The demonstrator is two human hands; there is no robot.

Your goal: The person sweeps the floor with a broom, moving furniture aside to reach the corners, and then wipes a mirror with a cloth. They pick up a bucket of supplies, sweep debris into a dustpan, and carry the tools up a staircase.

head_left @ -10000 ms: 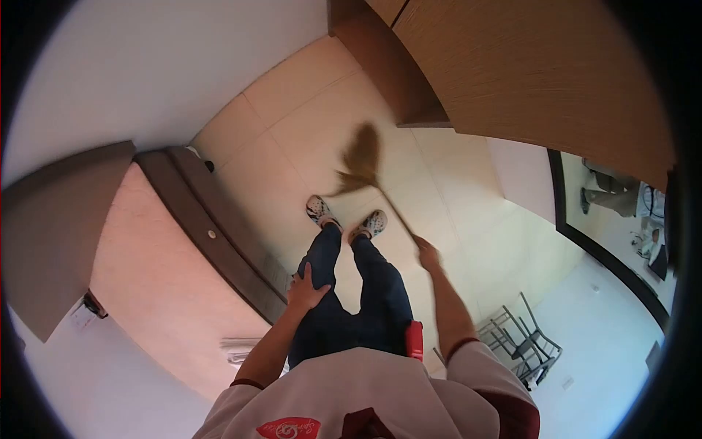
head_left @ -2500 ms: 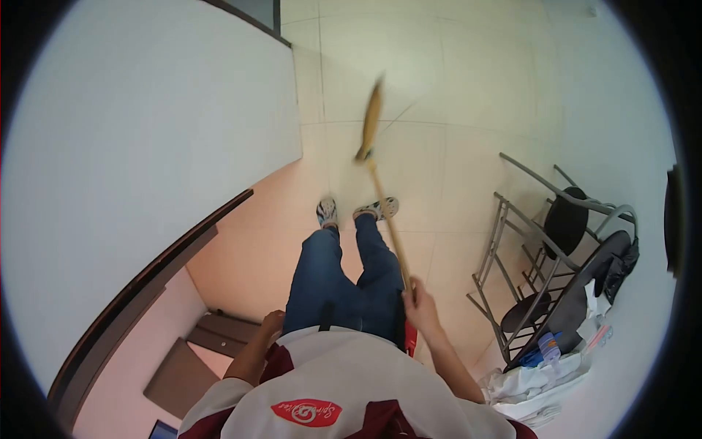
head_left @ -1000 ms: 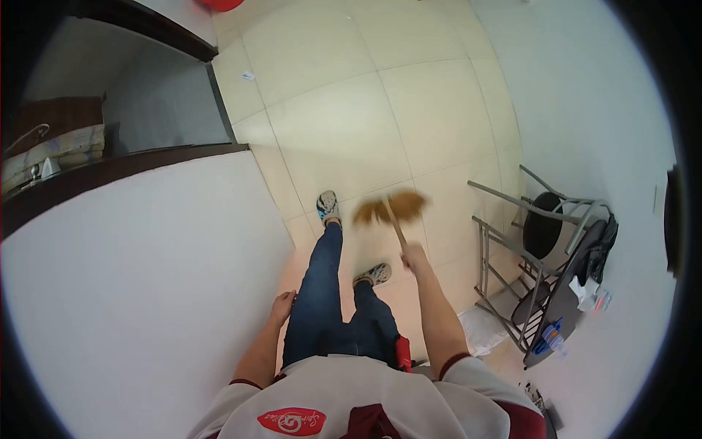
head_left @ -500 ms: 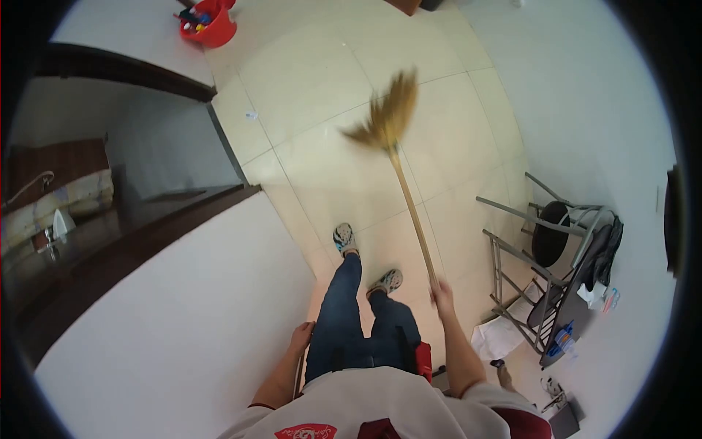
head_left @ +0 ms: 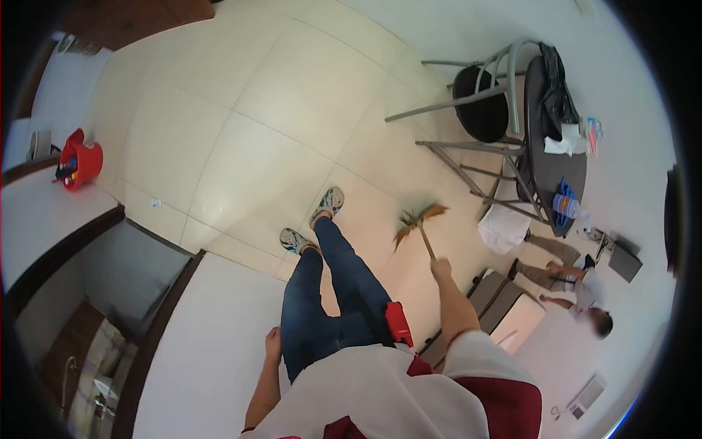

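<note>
My right hand [head_left: 442, 271] is wrapped round the handle of a straw broom [head_left: 426, 240]. The broom's bristles [head_left: 420, 218] are spread close to the tiled floor, to the right of my feet. Low beside my left thigh, my left hand [head_left: 273, 342] has its fingers curled. What it holds, if anything, is hidden. A red object [head_left: 398, 324] hangs at my right hip, over my jeans.
A dark table [head_left: 559, 172] with a bottle [head_left: 565, 205] and a metal-legged chair [head_left: 481, 102] stand right. A white bag [head_left: 503, 228] lies below. Another person [head_left: 585, 289] is beyond. A red bucket [head_left: 88, 161] stands left, and a small scrap [head_left: 156, 203] lies on the floor.
My right hand has drawn the broom back from far ahead to near my right side. My view has turned right, bringing the table closer and the other person into sight.
</note>
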